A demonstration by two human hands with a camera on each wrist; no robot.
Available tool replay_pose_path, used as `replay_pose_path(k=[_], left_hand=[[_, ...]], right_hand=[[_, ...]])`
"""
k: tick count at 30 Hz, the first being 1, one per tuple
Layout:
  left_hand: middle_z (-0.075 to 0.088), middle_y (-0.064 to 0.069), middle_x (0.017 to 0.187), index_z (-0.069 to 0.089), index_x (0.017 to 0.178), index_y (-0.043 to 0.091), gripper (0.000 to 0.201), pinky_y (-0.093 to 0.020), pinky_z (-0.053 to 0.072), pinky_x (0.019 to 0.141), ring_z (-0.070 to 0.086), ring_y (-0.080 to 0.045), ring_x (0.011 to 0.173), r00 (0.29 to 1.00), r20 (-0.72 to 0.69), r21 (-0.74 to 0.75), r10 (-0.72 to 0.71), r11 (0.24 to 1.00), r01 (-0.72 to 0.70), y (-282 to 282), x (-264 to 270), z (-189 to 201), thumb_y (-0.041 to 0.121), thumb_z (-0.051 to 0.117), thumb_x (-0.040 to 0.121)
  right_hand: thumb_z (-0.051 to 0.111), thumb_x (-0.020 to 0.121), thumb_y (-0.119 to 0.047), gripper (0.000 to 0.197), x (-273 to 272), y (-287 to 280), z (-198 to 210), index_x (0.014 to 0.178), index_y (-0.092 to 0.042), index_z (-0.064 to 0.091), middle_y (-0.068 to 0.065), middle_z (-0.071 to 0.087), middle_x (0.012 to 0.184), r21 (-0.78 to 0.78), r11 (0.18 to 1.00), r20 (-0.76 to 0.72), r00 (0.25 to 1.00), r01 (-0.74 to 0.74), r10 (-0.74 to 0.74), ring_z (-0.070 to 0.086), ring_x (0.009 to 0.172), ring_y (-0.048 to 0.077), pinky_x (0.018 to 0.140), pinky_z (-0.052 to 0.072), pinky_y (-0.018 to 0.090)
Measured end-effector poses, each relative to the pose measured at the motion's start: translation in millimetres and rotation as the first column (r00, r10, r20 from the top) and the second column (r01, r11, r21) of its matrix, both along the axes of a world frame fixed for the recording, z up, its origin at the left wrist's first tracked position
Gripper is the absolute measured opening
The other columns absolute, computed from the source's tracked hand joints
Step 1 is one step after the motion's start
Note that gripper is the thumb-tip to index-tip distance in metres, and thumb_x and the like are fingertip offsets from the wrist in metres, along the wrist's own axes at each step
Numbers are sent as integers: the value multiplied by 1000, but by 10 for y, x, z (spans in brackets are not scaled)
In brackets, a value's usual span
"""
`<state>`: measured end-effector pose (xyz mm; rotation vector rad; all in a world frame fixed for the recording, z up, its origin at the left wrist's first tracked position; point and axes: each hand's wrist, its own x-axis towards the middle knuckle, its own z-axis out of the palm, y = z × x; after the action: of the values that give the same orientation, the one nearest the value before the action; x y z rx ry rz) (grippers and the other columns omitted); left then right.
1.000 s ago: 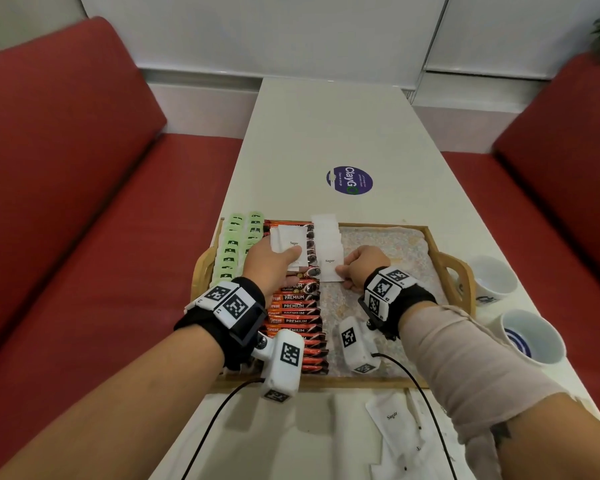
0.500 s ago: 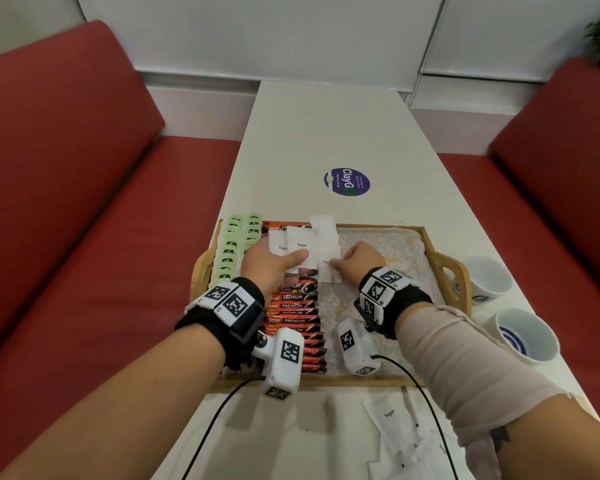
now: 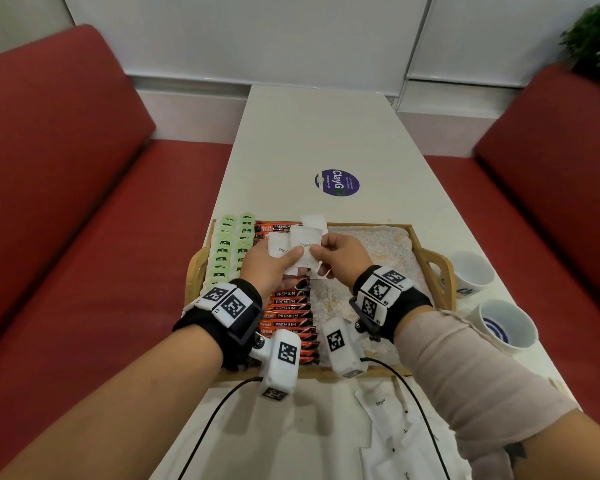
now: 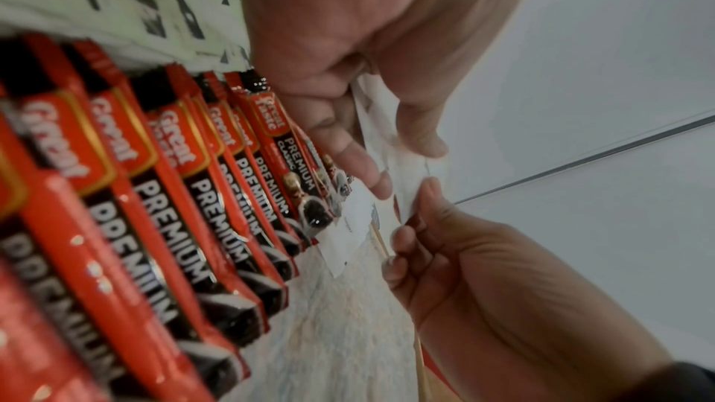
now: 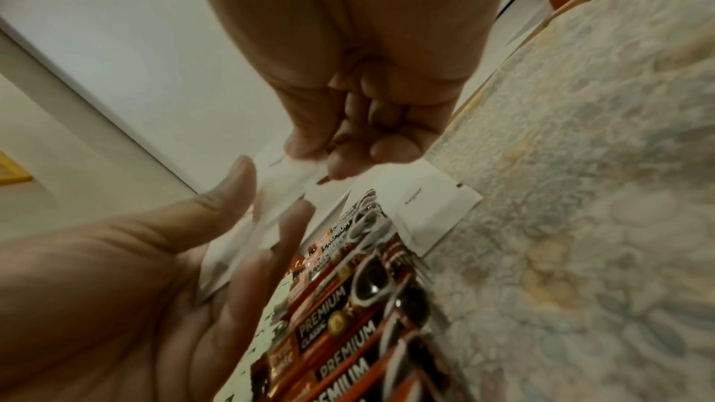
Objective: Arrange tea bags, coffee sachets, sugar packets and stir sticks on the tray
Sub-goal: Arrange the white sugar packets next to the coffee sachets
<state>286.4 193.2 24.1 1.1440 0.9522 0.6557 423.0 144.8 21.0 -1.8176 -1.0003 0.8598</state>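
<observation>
Your left hand (image 3: 269, 263) and right hand (image 3: 340, 252) pinch limp, light sugar packets (image 3: 293, 245) mid-frame; grip edges.

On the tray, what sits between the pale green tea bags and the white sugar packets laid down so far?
The column of red coffee sachets fills that stretch, between green tea bags and white sugar packets; head view shows it.
</observation>
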Motion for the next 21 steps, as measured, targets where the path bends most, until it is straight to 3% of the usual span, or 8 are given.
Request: replay_pose_path(k=[4,7,9,14,18,21], left_hand=[[67,-8,102,51,116,17,20,-23,55,50,69,-17,73,999,-14,-51,53,997,-53,12,18,14,24,38,103],[62,-9,116,51,117,18,21,-24,54,50,68,-23,92,996,-47,-54,78,995,-80,29,7,2,26,40,102],[60,-11,120,55,108,20,15,-25,53,55,62,-27,104,994,-54,-33,98,994,-100,42,-10,-8,26,43,101],[62,-13,98,56,87,23,19,-27,46,62,55,-24,83,989,-81,88,124,989,-117,83,-71,-53,26,43,100],[67,-14,102,58,85,25,22,-35,46,73,60,-26,85,983,-96,117,159,982,-147,110,-114,-62,25,42,101],[67,-11,107,60,98,19,20,-35,48,78,62,-26,92,981,-101,118,163,981,-151,127,-133,-60,26,42,101]], right_hand=[[53,95,-9,30,79,-39,-15,66,-15,47,2,52,55,-19,996,-13,996,84,-84,51,36,4,46,41,23],[51,96,-8,28,141,-68,-42,68,-14,47,5,52,56,-63,987,3,989,148,-148,52,37,6,45,42,23],[50,95,-8,22,182,-84,-76,73,-11,49,6,52,59,-92,975,46,979,201,-198,53,43,11,46,42,24],[49,96,-10,10,245,-107,-168,88,-6,54,7,54,64,-182,955,122,969,235,-215,54,49,16,50,44,28],[56,94,-13,25,238,-96,-216,69,-10,50,4,52,63,-254,943,158,971,216,-180,57,53,19,49,45,26],[61,90,-14,34,232,-46,-261,59,-16,48,2,52,63,-297,929,200,966,221,-166,64,73,29,67,51,36]])
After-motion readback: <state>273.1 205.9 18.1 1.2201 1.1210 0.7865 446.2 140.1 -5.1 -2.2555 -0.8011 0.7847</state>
